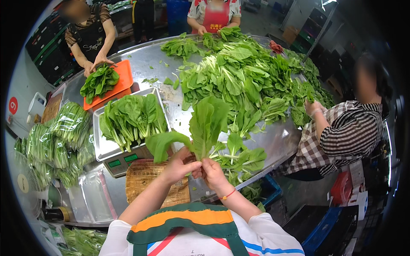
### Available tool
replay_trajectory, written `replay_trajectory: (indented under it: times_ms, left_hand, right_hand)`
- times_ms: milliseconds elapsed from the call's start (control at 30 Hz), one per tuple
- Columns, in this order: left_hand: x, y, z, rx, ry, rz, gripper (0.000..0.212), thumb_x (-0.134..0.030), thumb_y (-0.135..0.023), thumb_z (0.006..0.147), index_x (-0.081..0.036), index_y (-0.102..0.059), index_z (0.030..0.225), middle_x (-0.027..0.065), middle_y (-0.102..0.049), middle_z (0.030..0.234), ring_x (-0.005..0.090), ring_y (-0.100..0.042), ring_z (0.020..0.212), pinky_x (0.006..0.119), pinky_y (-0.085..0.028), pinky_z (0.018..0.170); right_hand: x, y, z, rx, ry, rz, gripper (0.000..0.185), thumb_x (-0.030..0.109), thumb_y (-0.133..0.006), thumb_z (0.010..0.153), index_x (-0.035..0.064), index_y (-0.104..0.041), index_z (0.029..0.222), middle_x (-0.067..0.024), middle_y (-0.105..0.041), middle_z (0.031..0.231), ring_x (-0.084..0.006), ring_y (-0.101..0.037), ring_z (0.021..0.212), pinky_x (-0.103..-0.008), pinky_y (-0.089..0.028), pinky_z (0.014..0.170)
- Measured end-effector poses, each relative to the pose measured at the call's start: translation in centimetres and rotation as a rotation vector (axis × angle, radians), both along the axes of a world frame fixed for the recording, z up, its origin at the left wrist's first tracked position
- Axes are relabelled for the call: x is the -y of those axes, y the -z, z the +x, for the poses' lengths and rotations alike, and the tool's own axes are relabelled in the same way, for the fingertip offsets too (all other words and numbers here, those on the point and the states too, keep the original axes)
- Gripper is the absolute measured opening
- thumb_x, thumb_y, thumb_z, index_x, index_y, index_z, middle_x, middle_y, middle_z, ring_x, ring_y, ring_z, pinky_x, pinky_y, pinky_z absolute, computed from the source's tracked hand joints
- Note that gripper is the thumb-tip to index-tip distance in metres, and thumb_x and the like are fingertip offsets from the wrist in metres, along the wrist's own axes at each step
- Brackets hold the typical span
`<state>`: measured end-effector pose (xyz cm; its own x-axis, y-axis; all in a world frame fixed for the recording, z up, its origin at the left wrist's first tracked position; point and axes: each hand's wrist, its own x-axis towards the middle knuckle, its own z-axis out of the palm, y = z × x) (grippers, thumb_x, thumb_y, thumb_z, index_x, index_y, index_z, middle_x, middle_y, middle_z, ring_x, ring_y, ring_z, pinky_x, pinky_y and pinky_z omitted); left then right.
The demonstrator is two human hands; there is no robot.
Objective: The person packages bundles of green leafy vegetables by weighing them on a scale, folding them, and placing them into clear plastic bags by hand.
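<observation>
My left hand and my right hand meet in front of my chest, both closed on the stem end of a leafy green plant. Its leaves stand upright, and one broad leaf droops to the left. Just left of my hands, a metal tray of stacked leafy greens rests on a digital scale. Beyond my hands lies a large heap of leafy greens. Loose plants lie right of my right hand. A woven brown mat is partly under my left forearm.
Bagged greens and clear plastic bags lie at the left. A co-worker's hands touch greens over an orange tray; other people stand at the far side and right of the metal table. A blue crate sits below its edge.
</observation>
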<state>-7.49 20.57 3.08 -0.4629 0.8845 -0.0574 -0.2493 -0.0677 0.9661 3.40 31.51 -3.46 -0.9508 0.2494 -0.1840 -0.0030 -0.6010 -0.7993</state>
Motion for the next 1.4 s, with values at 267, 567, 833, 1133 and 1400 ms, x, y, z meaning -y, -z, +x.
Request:
replay_trajectory:
  times_ms: [267, 567, 833, 1133, 1400]
  left_hand:
    - [-0.7, 3.1, -0.9, 0.286, -0.265, -0.037, 0.039, -0.008, -0.069, 0.074, 0.000, -0.050, 0.107, 0.0073, -0.059, 0.099, 0.0152, -0.056, 0.087, 0.030, -0.044, 0.080]
    - [-1.4, 2.8, -0.3, 0.311, -0.230, -0.062, 0.027, -0.010, -0.063, 0.079, 0.001, -0.053, 0.101, 0.0075, -0.060, 0.088, 0.0139, -0.057, 0.074, 0.027, -0.046, 0.064]
    - [0.7, 2.4, 1.7, -0.668, -0.342, -0.127, 0.015, -0.009, -0.053, 0.084, -0.003, -0.058, 0.097, 0.0093, -0.060, 0.093, 0.0170, -0.055, 0.084, 0.028, -0.045, 0.071]
    - [13.7, -2.5, -11.1, -0.340, -1.337, 0.129, 0.029, -0.012, -0.059, 0.084, 0.001, -0.047, 0.106, 0.0052, -0.057, 0.086, 0.0133, -0.054, 0.071, 0.024, -0.044, 0.065]
    - [17.6, 2.9, -14.8, -0.762, -0.890, -1.063, 0.048, -0.047, -0.058, 0.076, -0.005, -0.061, 0.099, 0.0162, -0.063, 0.075, 0.0269, -0.061, 0.074, 0.037, -0.046, 0.066]
  right_hand:
    - [-1.0, -1.6, -0.7, 0.146, -0.079, 0.363, 0.029, 0.026, -0.042, 0.093, -0.0007, -0.053, 0.093, -0.0050, -0.058, 0.075, -0.0110, -0.056, 0.059, -0.0233, -0.046, 0.056]
    - [-1.3, -1.5, -1.0, 0.139, -0.131, 0.476, 0.020, 0.014, -0.046, 0.090, -0.0018, -0.053, 0.101, -0.0050, -0.058, 0.073, -0.0102, -0.056, 0.060, -0.0230, -0.046, 0.055]
    - [-0.9, 0.1, -1.8, 0.346, 0.517, 0.096, 0.021, 0.023, -0.039, 0.092, 0.0039, -0.045, 0.086, -0.0062, -0.050, 0.064, -0.0128, -0.049, 0.046, -0.0244, -0.039, 0.040]
    - [-4.5, 0.8, 4.4, 0.592, -0.016, 0.370, 0.036, 0.026, -0.037, 0.093, -0.0032, -0.057, 0.098, -0.0092, -0.061, 0.067, -0.0111, -0.052, 0.046, -0.0226, -0.040, 0.039]
    - [-6.7, -0.1, -4.0, -0.015, 0.256, 1.723, 0.026, 0.012, -0.057, 0.079, 0.0036, -0.055, 0.104, -0.0145, -0.057, 0.098, -0.0301, -0.055, 0.089, -0.0370, -0.045, 0.076]
